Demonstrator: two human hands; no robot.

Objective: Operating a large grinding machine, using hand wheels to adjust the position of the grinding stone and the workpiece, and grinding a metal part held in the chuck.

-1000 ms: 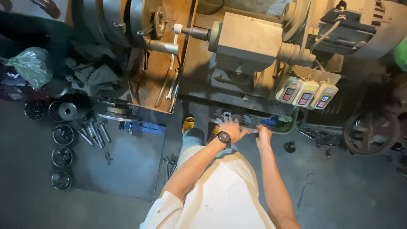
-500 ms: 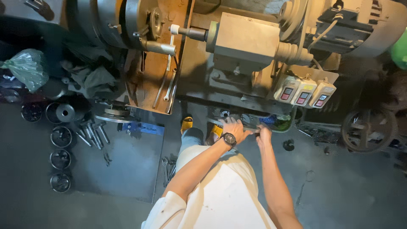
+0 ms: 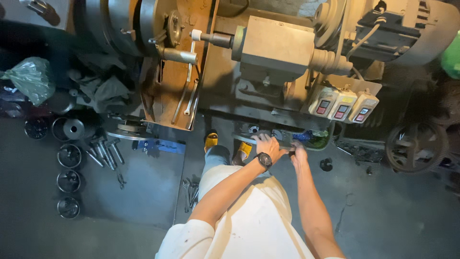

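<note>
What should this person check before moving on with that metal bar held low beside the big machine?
1. Left hand gripping the metal bar: ok, fingers wrapped over it.
2. Right hand on the bar's other end: cannot tell, contact hidden.
3. Feet in yellow shoes free of loose tools on the floor: ok, tools lie apart.
4. Switch boxes within reach: ok, just above the hands.
5. Machine spindle stopped: cannot tell.

One head view—steeply downward, fairly high (over a lathe (image 3: 268, 52)).
</note>
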